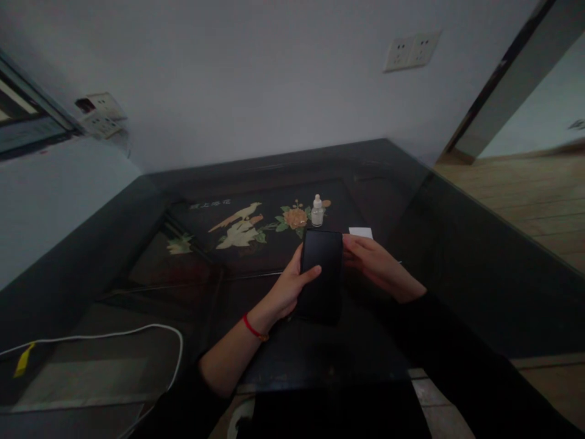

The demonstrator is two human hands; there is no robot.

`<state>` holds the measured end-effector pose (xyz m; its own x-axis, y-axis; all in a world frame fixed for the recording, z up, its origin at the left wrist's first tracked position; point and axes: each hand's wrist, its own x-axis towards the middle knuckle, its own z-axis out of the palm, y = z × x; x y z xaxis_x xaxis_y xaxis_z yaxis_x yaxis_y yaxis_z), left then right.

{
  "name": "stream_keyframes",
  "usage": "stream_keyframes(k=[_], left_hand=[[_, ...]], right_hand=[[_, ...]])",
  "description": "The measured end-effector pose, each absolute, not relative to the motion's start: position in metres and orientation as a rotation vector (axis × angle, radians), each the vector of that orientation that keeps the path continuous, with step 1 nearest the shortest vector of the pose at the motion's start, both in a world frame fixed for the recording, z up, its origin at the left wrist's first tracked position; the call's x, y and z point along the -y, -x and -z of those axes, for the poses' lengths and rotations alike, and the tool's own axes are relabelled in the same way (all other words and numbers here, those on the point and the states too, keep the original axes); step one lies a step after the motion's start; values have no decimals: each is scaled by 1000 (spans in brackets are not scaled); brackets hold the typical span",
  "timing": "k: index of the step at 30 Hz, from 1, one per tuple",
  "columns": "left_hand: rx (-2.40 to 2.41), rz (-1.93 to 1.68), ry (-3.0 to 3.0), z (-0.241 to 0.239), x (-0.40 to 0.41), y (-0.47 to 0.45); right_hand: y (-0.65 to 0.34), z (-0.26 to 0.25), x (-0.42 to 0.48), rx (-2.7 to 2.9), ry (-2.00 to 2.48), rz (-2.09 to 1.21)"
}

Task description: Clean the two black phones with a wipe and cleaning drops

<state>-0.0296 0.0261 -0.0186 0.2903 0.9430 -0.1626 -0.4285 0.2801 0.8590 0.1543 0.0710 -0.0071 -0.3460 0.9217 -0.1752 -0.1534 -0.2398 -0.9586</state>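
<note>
A black smartphone (322, 268) with a dark screen is held upright above the table. My left hand (292, 283) is closed around its left side, the thumb lying across the screen. A red cord bracelet (255, 329) circles that wrist. At the phone's upper right edge, my right hand (377, 262) has its fingers pressed together against it; some fingertips are hidden. A flat white piece (361, 232), perhaps paper, shows just beyond the right hand and is partly covered by it. Behind the phone stands a small clear dropper bottle (317, 213) with a white top.
The dark, glossy table (150, 305) carries bird and flower decoration (242, 228). A white cable (119, 333) with a yellow tag (24, 361) runs across its left front. Wall sockets (411, 51) are at the back, and more sockets (101, 116) at the left corner.
</note>
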Motion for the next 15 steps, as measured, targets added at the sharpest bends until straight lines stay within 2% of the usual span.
stream_keyframes(k=[15], left_hand=[[-778, -1046, -868, 15, -17, 24]], right_hand=[[-144, 0, -61, 1049, 902, -1651]])
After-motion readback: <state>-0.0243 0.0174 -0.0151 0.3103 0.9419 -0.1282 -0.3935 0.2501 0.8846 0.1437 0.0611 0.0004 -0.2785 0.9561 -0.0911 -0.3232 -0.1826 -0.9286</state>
